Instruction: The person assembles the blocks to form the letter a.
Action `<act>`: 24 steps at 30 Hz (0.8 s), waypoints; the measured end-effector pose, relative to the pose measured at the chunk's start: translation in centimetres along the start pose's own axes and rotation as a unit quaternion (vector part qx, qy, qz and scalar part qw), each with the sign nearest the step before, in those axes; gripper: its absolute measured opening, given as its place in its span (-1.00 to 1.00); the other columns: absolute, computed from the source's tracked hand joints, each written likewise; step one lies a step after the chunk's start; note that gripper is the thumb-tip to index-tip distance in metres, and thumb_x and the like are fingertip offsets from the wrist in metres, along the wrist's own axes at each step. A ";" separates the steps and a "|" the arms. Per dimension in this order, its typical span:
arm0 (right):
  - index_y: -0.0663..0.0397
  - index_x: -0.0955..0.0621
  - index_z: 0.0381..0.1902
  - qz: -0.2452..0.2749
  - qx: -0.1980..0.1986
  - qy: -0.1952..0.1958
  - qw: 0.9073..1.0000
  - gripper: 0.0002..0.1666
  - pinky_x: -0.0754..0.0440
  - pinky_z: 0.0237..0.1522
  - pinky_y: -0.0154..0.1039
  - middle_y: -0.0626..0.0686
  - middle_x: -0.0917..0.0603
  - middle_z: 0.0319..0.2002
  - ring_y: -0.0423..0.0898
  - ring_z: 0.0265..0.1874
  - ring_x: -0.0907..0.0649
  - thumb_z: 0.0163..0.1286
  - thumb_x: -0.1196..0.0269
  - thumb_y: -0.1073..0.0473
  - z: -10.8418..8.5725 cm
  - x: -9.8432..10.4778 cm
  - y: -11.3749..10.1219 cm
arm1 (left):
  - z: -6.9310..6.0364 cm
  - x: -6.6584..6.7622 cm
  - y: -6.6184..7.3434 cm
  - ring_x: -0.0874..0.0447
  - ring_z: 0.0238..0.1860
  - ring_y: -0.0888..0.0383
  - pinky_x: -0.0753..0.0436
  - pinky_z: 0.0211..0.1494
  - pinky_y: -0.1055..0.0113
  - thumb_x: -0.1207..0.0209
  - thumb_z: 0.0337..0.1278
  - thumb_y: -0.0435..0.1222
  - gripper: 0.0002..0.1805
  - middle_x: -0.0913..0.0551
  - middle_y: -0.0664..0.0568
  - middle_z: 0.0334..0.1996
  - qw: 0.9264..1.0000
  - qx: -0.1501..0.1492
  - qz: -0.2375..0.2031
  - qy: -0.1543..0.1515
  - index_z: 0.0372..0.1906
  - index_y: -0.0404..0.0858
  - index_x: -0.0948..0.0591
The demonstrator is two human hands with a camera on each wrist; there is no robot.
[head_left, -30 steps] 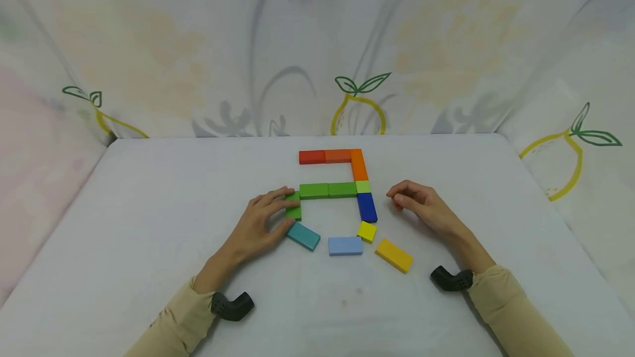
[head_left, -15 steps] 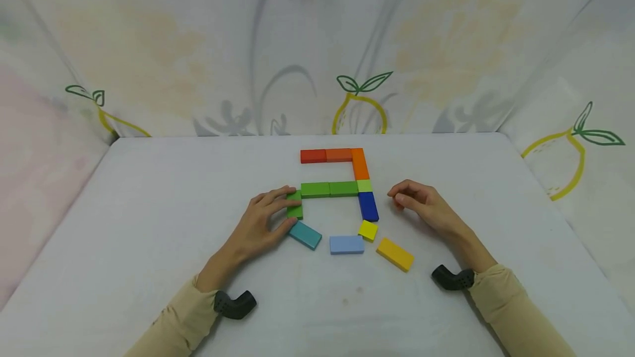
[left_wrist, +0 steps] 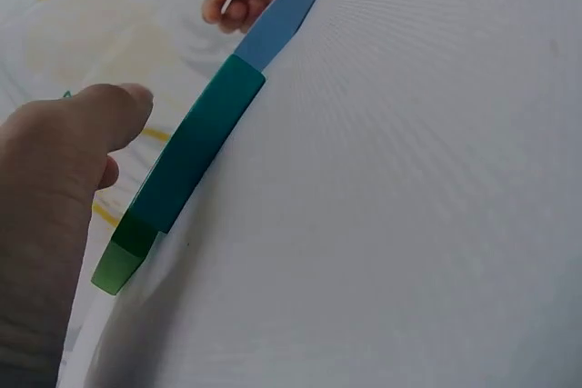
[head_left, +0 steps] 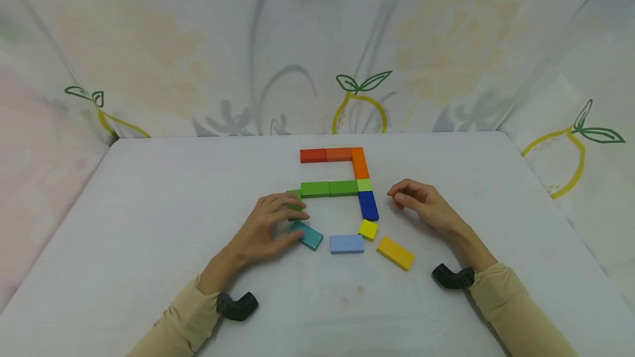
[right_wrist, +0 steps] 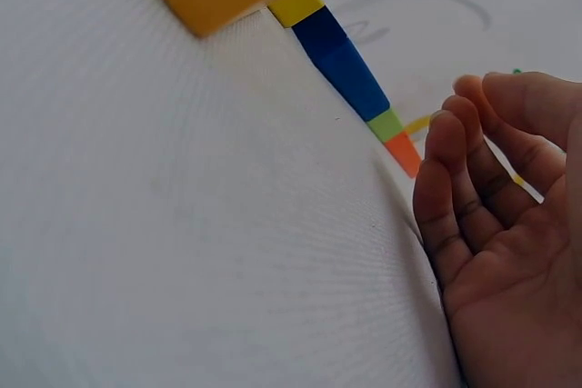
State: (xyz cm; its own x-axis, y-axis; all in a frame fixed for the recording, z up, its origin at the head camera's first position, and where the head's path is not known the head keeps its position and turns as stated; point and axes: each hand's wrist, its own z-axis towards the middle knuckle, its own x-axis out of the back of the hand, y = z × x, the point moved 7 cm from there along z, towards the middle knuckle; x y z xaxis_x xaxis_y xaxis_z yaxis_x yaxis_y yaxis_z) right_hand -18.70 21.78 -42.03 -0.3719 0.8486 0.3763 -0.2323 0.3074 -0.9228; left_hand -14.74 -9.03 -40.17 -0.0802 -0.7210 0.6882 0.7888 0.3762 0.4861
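Note:
My left hand [head_left: 265, 227] hovers with spread, slightly bent fingers over a teal block [head_left: 311, 237] and a green block [head_left: 294, 194], partly hiding both. In the left wrist view the thumb stands apart from the teal block [left_wrist: 195, 152]; contact by the other fingers cannot be seen. My right hand [head_left: 424, 203] rests on the table with loosely curled fingers, holding nothing, right of a dark blue block [head_left: 368, 205]. In the right wrist view the palm of the right hand [right_wrist: 509, 224] shows bare.
Two green blocks [head_left: 329, 189] join a lime block [head_left: 364, 185]. Behind them are an orange block [head_left: 360, 163], an orange-red one [head_left: 339, 154] and a red one [head_left: 313, 156]. Nearer lie a light blue block [head_left: 346, 244], a yellow block [head_left: 368, 230] and an amber block [head_left: 395, 253].
My left hand has let go of the green block's side, and its fingers have shifted right and nearer me over the teal block. The right hand has stayed still.

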 end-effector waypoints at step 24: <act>0.31 -0.52 -0.04 0.000 0.007 -0.003 1.000 -0.76 -0.51 -0.19 -0.41 0.16 -0.57 -0.26 -0.14 -0.31 -0.53 0.44 -0.03 0.28 0.0 0.0 -0.1 | 0.0 -0.6 1.3 -0.44 -0.08 0.19 -0.27 -0.08 0.28 -0.42 -0.16 -0.18 -0.70 -0.66 0.17 -0.16 0.995 -0.085 0.041 -0.027 -0.18 -0.02 -0.72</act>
State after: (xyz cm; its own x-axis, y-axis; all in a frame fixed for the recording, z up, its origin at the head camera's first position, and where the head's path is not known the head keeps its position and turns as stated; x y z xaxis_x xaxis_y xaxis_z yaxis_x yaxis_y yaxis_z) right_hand -18.67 21.71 -41.97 -0.3779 0.8458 0.3767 -0.2452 0.3009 -0.9216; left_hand -13.66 -8.08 -39.99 -0.0402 -0.6582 0.7518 0.8849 0.3259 0.3326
